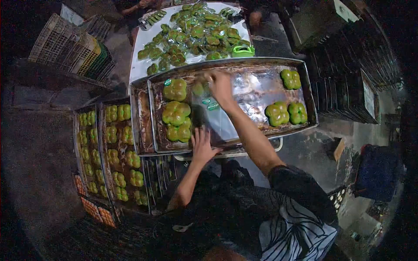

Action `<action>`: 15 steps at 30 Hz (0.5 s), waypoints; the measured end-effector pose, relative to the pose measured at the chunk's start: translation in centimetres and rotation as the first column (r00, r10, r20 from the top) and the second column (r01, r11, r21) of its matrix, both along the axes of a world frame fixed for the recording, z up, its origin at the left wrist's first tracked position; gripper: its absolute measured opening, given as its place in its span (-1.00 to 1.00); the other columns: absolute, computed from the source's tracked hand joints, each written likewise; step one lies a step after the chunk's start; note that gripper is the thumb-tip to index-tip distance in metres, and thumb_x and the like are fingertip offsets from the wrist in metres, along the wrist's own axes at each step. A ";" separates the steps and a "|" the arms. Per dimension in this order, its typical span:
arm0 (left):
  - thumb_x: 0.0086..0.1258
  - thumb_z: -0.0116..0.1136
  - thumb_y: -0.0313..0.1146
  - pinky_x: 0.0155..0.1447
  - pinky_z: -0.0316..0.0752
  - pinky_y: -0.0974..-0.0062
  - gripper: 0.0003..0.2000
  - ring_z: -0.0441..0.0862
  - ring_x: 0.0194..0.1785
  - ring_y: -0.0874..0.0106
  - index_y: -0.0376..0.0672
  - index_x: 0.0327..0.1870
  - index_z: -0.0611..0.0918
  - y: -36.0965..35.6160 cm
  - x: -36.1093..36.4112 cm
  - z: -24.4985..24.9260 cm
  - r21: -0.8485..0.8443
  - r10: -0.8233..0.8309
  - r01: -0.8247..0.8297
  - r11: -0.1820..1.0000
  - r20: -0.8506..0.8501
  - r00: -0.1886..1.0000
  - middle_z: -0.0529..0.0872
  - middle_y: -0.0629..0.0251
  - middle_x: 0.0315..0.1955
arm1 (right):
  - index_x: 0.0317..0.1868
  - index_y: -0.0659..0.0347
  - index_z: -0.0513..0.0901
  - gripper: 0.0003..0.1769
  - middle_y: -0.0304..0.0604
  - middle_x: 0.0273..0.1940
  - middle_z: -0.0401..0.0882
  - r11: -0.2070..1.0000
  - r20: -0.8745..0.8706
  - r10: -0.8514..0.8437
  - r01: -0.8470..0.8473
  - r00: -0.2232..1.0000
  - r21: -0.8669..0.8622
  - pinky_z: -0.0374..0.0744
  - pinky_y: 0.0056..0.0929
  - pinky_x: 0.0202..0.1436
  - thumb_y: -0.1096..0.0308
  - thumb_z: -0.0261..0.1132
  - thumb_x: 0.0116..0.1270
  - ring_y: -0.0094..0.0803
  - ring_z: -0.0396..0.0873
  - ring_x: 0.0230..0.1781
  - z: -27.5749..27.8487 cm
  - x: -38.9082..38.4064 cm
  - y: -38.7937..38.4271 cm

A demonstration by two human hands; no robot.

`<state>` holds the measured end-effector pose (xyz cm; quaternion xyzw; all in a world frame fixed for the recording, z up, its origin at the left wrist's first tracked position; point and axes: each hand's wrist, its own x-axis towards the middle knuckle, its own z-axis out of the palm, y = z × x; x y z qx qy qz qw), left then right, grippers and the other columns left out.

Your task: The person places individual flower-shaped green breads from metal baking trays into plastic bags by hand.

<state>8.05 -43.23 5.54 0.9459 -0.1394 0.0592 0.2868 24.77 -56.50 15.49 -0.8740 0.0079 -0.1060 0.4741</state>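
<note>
A wide metal tray [261,65] lies in front of me, lined with clear plastic film [248,89]. Green bell peppers [176,114] sit in a column at its left, and three more green peppers [287,112] lie at its right. My right hand [220,86] reaches over the tray's upper middle, fingers curled at a pepper or the film; the grip is blurred. My left hand [202,145] rests flat, fingers spread, on the film at the tray's near edge.
Behind the tray a white table [141,65] holds several wrapped green peppers, with a green tape dispenser [243,51] at its near edge. Racks of peppers [117,152] stand to my left. Stacked crates [72,45] are far left; dark stacked trays [348,87] right. Another person's hands [141,5] work at the far end.
</note>
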 end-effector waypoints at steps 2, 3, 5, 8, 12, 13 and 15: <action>0.07 0.12 -0.30 -0.17 0.42 0.26 -0.76 0.53 -0.26 0.15 -0.24 -0.28 0.56 1.8 -0.9 -3.6 0.317 -0.253 0.338 0.886 -0.282 0.926 0.55 0.03 -0.32 | -0.19 0.29 0.52 -0.66 0.06 -0.31 0.54 0.987 0.223 -0.060 0.092 0.973 -0.134 0.45 -0.30 -0.20 0.26 0.24 0.05 -0.07 0.52 -0.28 -3.0 0.6 1.9; 0.07 0.12 -0.30 -0.17 0.42 0.26 -0.76 0.53 -0.26 0.15 -0.24 -0.28 0.56 2.4 -0.5 -2.5 0.324 -0.259 0.348 0.880 -0.286 0.922 0.55 0.03 -0.32 | -0.19 0.27 0.51 -0.64 0.01 -0.34 0.55 0.948 0.437 -0.093 0.213 0.894 -0.235 0.45 -0.33 -0.20 0.20 0.24 0.06 -0.07 0.51 -0.29 -4.6 0.6 2.6; 0.00 0.10 -0.42 -0.24 0.43 0.24 -0.84 0.55 -0.31 0.18 -0.24 -0.38 0.58 2.8 0.8 0.8 0.365 -0.195 0.450 0.815 -0.559 0.806 0.58 0.10 -0.47 | -0.12 0.28 0.48 -0.57 -0.03 -0.33 0.57 0.937 -0.061 0.347 -0.345 0.936 0.052 0.43 -0.34 -0.14 0.17 0.24 0.07 -0.11 0.52 -0.26 -5.7 -7.1 1.1; -0.02 0.07 -0.50 -0.26 0.41 0.24 -0.87 0.55 -0.36 0.19 -0.21 -0.40 0.59 4.4 1.3 2.7 0.028 -0.256 0.290 0.957 -0.394 0.883 0.58 0.14 -0.54 | -0.25 0.28 0.47 -0.73 0.03 -0.45 0.54 0.732 -0.406 0.676 -0.498 0.615 0.465 0.46 -0.35 -0.33 0.28 0.22 0.10 -0.18 0.54 -0.43 -6.9 -19.9 0.1; -0.01 0.10 -0.50 -0.28 0.42 0.36 -0.90 0.55 -0.38 0.18 -0.25 -0.44 0.59 1.6 2.1 6.5 -0.266 -0.394 0.301 0.916 -0.452 0.800 0.58 0.12 -0.49 | -0.30 0.27 0.44 -0.84 0.08 -0.52 0.48 0.992 -0.416 0.125 -0.098 0.901 0.086 0.42 -0.28 -0.45 0.38 0.13 0.16 -0.04 0.48 -0.50 -4.7 -21.7 1.2; 0.04 0.10 -0.46 -0.28 0.42 0.37 -0.89 0.56 -0.39 0.20 -0.26 -0.41 0.60 0.8 2.2 7.5 -0.292 -0.361 0.234 0.928 -0.538 0.762 0.57 0.10 -0.46 | -0.23 0.27 0.42 -0.81 0.12 -0.49 0.49 0.998 -0.323 0.064 -0.066 0.944 0.005 0.42 -0.24 -0.46 0.36 0.11 0.17 0.03 0.48 -0.46 -4.9 -21.2 0.4; 0.06 0.09 -0.44 -0.28 0.42 0.36 -0.89 0.55 -0.40 0.20 -0.24 -0.41 0.60 -1.1 2.6 8.5 -0.307 -0.333 0.207 0.929 -0.447 0.830 0.56 0.10 -0.46 | -0.19 0.31 0.44 -0.79 0.04 -0.52 0.52 0.981 -0.228 -0.022 -0.023 0.973 -0.192 0.41 -0.20 -0.52 0.38 0.05 0.21 -0.01 0.49 -0.54 -7.0 -21.4 -0.8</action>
